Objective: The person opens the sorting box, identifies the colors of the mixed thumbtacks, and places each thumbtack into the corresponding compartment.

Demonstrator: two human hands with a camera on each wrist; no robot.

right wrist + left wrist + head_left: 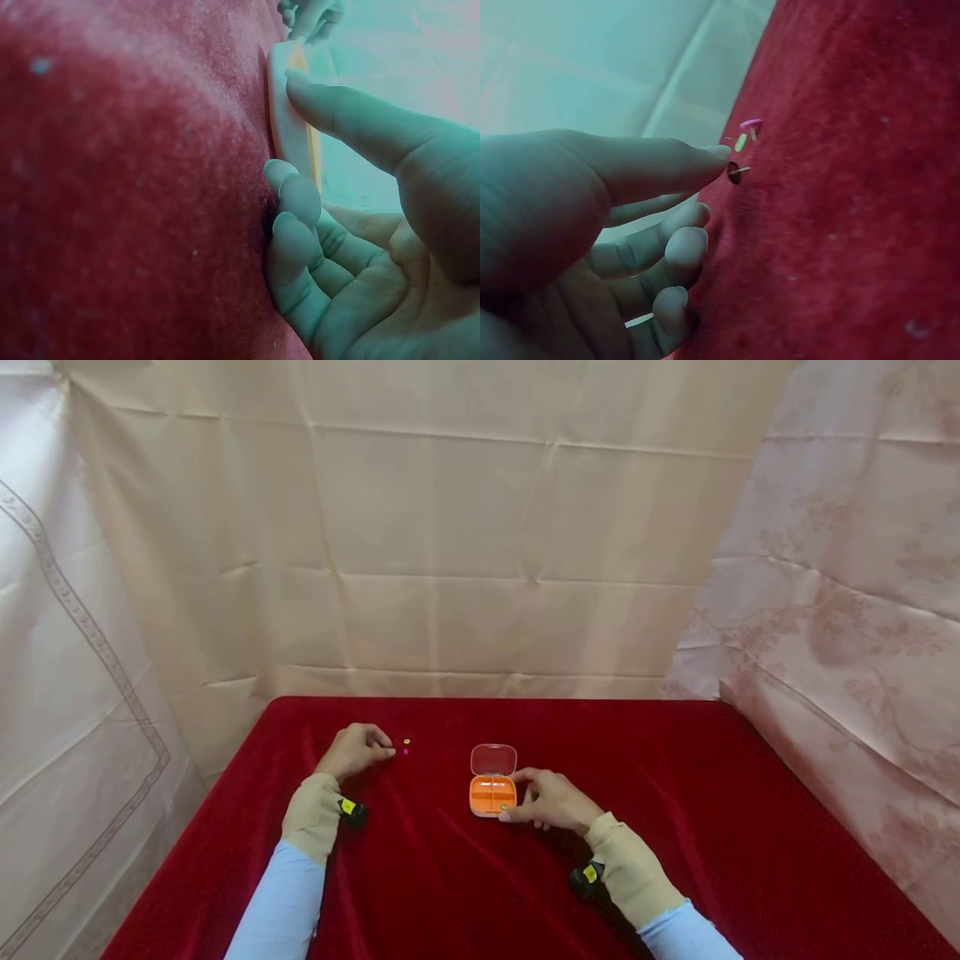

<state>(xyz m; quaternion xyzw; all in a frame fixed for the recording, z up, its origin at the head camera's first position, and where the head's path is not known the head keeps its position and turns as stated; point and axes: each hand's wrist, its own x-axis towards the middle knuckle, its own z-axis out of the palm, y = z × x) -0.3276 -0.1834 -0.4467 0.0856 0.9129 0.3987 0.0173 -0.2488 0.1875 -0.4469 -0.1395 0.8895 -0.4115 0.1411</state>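
Observation:
An orange pill box (492, 795) with divided compartments stands on the red cloth, its clear lid (493, 760) raised at the back. My right hand (555, 800) grips its right side, thumb (330, 105) at the front wall and index finger at the back corner. A small yellow-green piece (504, 807) lies in the front right compartment. Farther left, my left hand (358, 751) is low over the cloth, thumb and index fingertips right beside a dark red thumbtack (735, 173). Just beyond are a pink thumbtack (751, 125) and a yellow thumbtack (741, 142).
Red velvet cloth (420, 877) covers the table. Its far edge meets a hanging beige curtain (427, 568), with pale patterned curtains (847, 577) at the sides. A small black camera (352, 811) is strapped to each wrist.

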